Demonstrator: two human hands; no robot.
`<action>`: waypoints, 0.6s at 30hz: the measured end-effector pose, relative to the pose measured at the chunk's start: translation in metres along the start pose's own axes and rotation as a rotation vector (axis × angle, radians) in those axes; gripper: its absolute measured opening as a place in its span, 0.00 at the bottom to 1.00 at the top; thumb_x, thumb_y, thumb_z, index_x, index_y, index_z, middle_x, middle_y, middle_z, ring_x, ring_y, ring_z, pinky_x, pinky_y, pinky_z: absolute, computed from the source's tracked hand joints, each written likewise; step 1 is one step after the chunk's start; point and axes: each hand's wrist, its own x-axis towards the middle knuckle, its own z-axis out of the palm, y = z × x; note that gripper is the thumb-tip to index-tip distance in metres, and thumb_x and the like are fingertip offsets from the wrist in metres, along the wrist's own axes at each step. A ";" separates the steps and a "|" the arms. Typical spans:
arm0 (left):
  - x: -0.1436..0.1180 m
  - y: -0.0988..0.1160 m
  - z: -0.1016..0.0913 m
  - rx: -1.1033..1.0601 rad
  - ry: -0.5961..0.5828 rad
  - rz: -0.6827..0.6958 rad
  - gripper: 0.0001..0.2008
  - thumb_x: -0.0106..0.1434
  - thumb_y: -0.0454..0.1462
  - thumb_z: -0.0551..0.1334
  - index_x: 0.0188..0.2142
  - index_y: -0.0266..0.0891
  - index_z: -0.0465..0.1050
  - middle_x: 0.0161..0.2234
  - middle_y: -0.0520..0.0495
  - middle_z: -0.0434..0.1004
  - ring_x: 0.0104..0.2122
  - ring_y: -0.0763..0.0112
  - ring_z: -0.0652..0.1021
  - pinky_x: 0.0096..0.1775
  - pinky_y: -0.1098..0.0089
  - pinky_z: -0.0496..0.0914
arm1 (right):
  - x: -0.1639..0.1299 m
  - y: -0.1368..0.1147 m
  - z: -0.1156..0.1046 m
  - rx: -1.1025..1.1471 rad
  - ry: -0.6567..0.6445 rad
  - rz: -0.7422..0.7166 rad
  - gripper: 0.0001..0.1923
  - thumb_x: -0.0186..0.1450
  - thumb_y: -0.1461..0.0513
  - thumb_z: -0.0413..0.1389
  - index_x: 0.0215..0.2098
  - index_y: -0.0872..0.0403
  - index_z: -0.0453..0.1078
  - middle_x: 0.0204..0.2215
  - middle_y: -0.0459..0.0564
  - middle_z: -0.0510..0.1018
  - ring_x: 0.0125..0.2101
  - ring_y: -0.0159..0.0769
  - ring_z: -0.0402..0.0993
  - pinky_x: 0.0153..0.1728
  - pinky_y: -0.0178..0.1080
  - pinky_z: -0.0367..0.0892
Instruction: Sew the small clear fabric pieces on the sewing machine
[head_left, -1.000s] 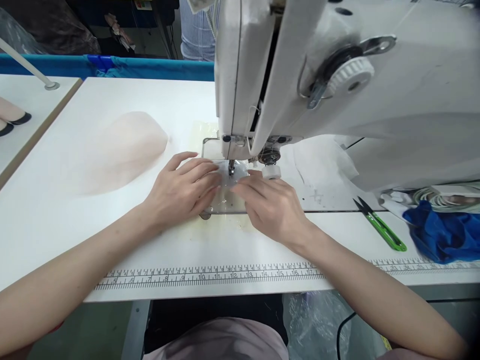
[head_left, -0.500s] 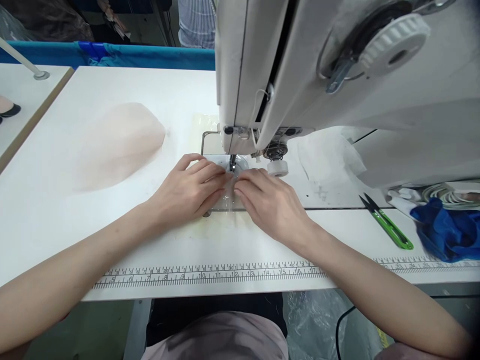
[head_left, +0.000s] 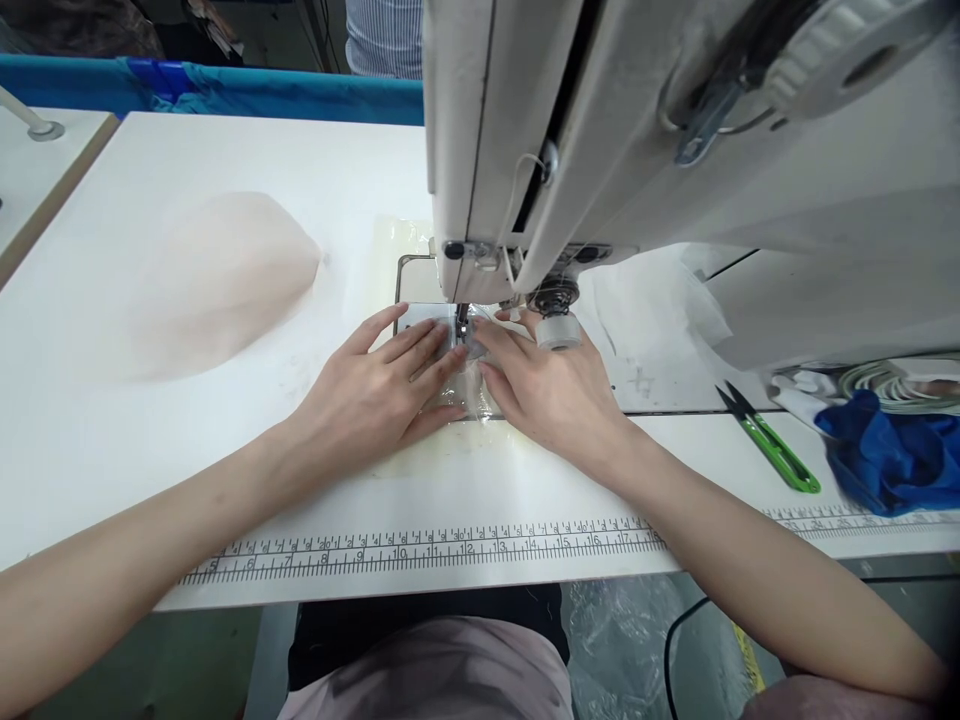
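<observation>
Both hands lie flat on the counter [head_left: 225,480], fingers spread and pressing a small clear piece of material [head_left: 466,385] under the needle [head_left: 462,322] of the sewing machine [head_left: 675,180]. The left hand [head_left: 371,395] holds its left side, the right hand [head_left: 551,390] its right side, fingertips nearly meeting in front of the needle. Left of the machine lies a pale pink fabric piece [head_left: 225,280]; right of it, green snips [head_left: 769,445] and blue cloth [head_left: 889,455].
</observation>
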 end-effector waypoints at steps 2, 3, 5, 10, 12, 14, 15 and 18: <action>0.001 0.002 -0.001 0.020 0.020 0.002 0.23 0.70 0.47 0.57 0.55 0.33 0.70 0.52 0.34 0.77 0.54 0.53 0.76 0.60 0.48 0.66 | 0.000 0.000 0.000 -0.009 0.002 -0.004 0.17 0.71 0.65 0.48 0.54 0.59 0.70 0.44 0.56 0.82 0.53 0.46 0.70 0.51 0.46 0.62; 0.002 0.002 -0.001 0.028 0.028 0.005 0.23 0.69 0.48 0.57 0.55 0.32 0.70 0.51 0.33 0.78 0.54 0.53 0.77 0.59 0.48 0.66 | 0.000 0.000 0.000 -0.016 0.004 -0.005 0.17 0.71 0.65 0.48 0.54 0.59 0.70 0.44 0.56 0.82 0.53 0.45 0.71 0.51 0.46 0.62; 0.003 0.003 -0.001 0.047 0.031 0.017 0.24 0.70 0.48 0.57 0.55 0.31 0.70 0.51 0.33 0.78 0.53 0.53 0.77 0.59 0.47 0.66 | -0.001 0.000 0.000 -0.031 0.009 -0.008 0.17 0.71 0.64 0.48 0.54 0.59 0.71 0.44 0.56 0.82 0.52 0.45 0.71 0.52 0.45 0.61; 0.002 0.003 -0.001 0.052 0.006 -0.011 0.22 0.70 0.49 0.55 0.55 0.37 0.70 0.51 0.38 0.78 0.53 0.57 0.77 0.61 0.48 0.65 | -0.001 0.000 0.000 -0.049 -0.007 -0.006 0.16 0.72 0.64 0.47 0.54 0.59 0.71 0.45 0.55 0.82 0.53 0.44 0.71 0.52 0.45 0.61; 0.002 0.003 -0.001 0.036 -0.005 -0.038 0.21 0.70 0.49 0.55 0.55 0.40 0.69 0.52 0.42 0.78 0.54 0.59 0.77 0.62 0.48 0.64 | -0.001 0.000 0.000 -0.058 -0.017 0.000 0.17 0.72 0.64 0.48 0.54 0.59 0.70 0.46 0.54 0.82 0.53 0.44 0.70 0.52 0.45 0.60; 0.001 0.003 0.000 0.040 0.001 -0.039 0.21 0.70 0.49 0.56 0.55 0.40 0.69 0.52 0.41 0.78 0.54 0.58 0.77 0.61 0.48 0.64 | -0.001 0.000 0.000 -0.068 -0.022 -0.002 0.17 0.72 0.63 0.47 0.55 0.59 0.70 0.46 0.54 0.81 0.54 0.44 0.70 0.52 0.44 0.60; 0.001 0.003 0.000 0.051 0.010 -0.028 0.21 0.70 0.49 0.56 0.55 0.39 0.69 0.52 0.39 0.78 0.54 0.58 0.77 0.61 0.48 0.64 | -0.001 0.000 0.000 -0.070 -0.023 -0.004 0.17 0.72 0.63 0.47 0.55 0.59 0.70 0.47 0.54 0.81 0.54 0.43 0.70 0.52 0.44 0.59; 0.002 0.003 0.001 0.072 0.033 -0.013 0.22 0.70 0.49 0.55 0.54 0.36 0.70 0.51 0.37 0.79 0.53 0.57 0.78 0.61 0.48 0.64 | 0.000 -0.001 0.000 -0.072 -0.021 -0.009 0.17 0.72 0.63 0.47 0.54 0.59 0.70 0.47 0.53 0.81 0.54 0.43 0.70 0.54 0.44 0.57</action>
